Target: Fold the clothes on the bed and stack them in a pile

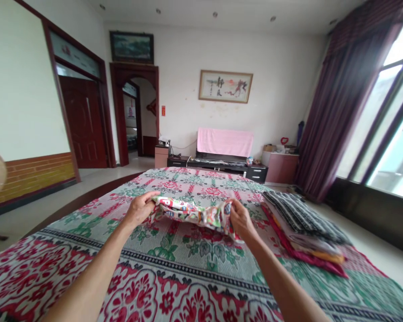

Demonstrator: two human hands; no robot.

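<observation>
A piece of colourful printed cloth [194, 213], white with red and green patterns, is stretched between my two hands above the table. At its left end, my left hand [142, 208] pinches the fabric. My right hand [242, 219] grips the opposite end. The cloth sags a little and looks bunched in the middle; what kind of garment or cover it is, I cannot tell. Beneath it spreads a floral tablecloth [167, 277] in red, green and white.
A stack of folded clothes [305, 228], with black-and-white striped fabric on top, lies at the table's right side. Beyond the far edge stands a low cabinet [256, 173] with a pink cloth [224, 141] draped above it. Purple curtains [335, 98] hang by the window at right.
</observation>
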